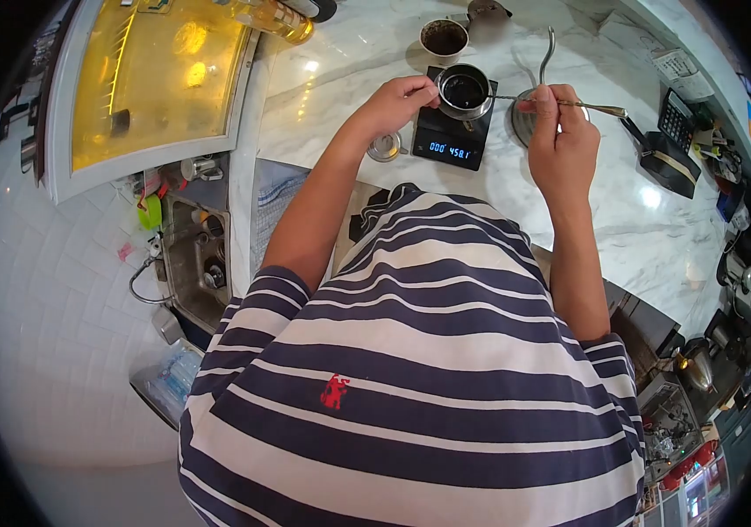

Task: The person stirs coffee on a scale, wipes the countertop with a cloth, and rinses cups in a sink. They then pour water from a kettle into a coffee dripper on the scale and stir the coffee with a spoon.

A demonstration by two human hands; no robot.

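A metal cup (pixel 464 91) with dark contents stands on a black digital scale (pixel 448 151), whose lit display shows what looks like 0:00 and 458.1. My left hand (pixel 400 104) is closed at the cup's left rim, thumb and fingers pinching its side. My right hand (pixel 561 132) grips a thin metal spoon (pixel 599 108) between thumb and fingers. The spoon lies almost level, with its left end reaching to the cup's right rim. Whether that tip is inside the cup is hard to tell. A round metal lid (pixel 384 147) rests on the counter below my left hand.
Behind the metal cup stands a white cup (pixel 444 39) with dark grounds. A gooseneck kettle (pixel 523 123) is partly hidden by my right hand. A black box (pixel 669 165) and a calculator (pixel 677 119) lie at right. A sink (pixel 184 263) is at left.
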